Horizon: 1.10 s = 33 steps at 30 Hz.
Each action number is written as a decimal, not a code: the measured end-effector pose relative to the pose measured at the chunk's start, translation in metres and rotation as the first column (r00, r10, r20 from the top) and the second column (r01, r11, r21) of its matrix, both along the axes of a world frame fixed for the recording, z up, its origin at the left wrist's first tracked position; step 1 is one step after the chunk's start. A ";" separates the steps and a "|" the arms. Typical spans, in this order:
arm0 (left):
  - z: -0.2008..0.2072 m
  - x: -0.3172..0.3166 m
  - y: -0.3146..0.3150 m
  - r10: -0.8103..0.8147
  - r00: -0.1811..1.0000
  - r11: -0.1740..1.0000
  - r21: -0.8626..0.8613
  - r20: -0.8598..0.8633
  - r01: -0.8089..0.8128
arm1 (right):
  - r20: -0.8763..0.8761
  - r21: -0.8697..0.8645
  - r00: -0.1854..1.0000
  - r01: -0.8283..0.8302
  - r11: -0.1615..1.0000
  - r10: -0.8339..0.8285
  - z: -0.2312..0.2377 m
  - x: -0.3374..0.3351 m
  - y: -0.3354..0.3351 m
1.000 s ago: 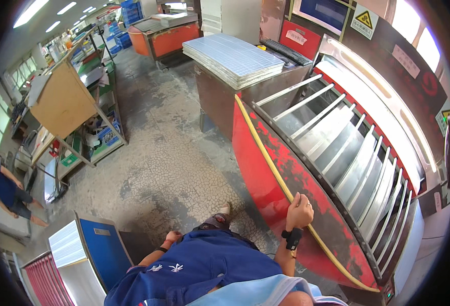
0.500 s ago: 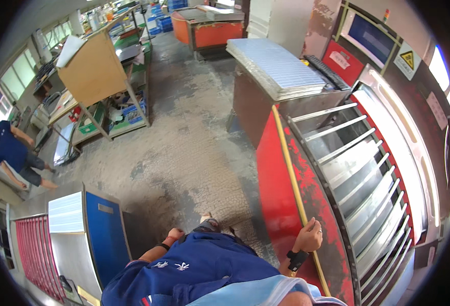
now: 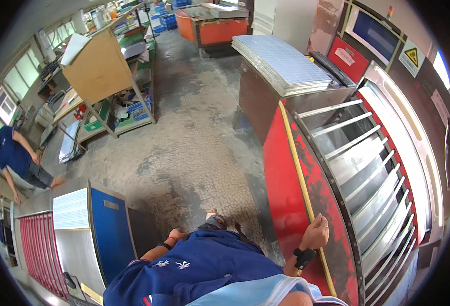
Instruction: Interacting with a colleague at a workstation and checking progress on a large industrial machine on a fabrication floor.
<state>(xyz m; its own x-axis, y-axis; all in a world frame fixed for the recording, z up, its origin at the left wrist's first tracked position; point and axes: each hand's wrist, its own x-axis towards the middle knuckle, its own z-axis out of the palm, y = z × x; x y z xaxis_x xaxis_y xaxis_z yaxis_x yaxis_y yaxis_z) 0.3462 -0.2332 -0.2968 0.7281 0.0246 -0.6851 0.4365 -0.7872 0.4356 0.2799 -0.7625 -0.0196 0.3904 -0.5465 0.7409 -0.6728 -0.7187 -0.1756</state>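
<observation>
My right hand (image 3: 315, 233) is over the yellow edge strip (image 3: 304, 188) of a red machine (image 3: 281, 178), on my right side. Its fingers are curled closed, and nothing shows in them; whether it touches the strip I cannot tell. A dark watch sits on that wrist. My left hand (image 3: 176, 234) hangs low beside my blue shirt (image 3: 194, 265), with a red band at its wrist. Its fingers are too hidden to make out. The nearest machine part to my right hand is a slanted rack of metal bars (image 3: 360, 188).
Metal sheets lie stacked (image 3: 286, 64) on a cabinet ahead right. At left stands a blue-sided machine (image 3: 112, 229) with pink bars. A co-worker (image 3: 18, 153) bends behind it. Beyond are a wooden-panelled workbench (image 3: 97, 69), an orange-sided table (image 3: 222, 31) and a worn floor (image 3: 184, 117).
The surroundings have shifted slightly to the right in view. The co-worker at left leans further forward with an arm lowered. My hands keep nearly the same pose.
</observation>
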 end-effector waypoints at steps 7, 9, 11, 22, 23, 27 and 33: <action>-0.022 -0.012 0.008 -0.004 0.998 0.994 0.107 0.061 -0.003 | -0.029 -0.001 0.998 -0.054 0.999 0.054 0.000 0.011 -0.001; -0.020 -0.012 0.001 0.070 0.997 0.988 0.134 0.020 -0.072 | -0.015 -0.031 0.999 -0.039 0.999 0.039 -0.002 0.008 -0.004; -0.019 -0.013 -0.002 0.102 0.992 0.982 0.153 0.069 -0.111 | 0.003 -0.060 0.999 -0.035 0.998 0.035 -0.002 0.006 -0.003; -0.005 0.007 -0.012 0.072 0.993 0.997 0.000 0.099 -0.072 | -0.018 -0.033 0.999 -0.028 0.999 0.027 0.003 0.006 0.000; -0.006 0.008 -0.013 0.066 0.992 0.998 -0.012 0.105 -0.065 | -0.016 -0.034 1.000 -0.026 0.999 0.025 0.002 0.006 0.000; -0.016 0.013 -0.011 0.014 0.989 1.000 0.012 0.145 -0.016 | -0.034 0.008 0.999 -0.017 1.000 0.017 0.000 0.005 -0.001; -0.048 0.012 0.010 -0.056 0.991 0.998 0.029 0.118 0.052 | -0.034 -0.001 0.999 -0.022 1.000 0.022 0.004 0.006 0.000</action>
<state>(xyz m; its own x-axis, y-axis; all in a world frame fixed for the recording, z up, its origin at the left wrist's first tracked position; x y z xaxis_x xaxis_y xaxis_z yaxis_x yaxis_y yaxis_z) 0.3585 -0.2232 -0.3446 0.8051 -0.0005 -0.5931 0.3393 -0.8199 0.4612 0.2864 -0.7625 -0.0156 0.4272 -0.5367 0.7277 -0.6623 -0.7336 -0.1522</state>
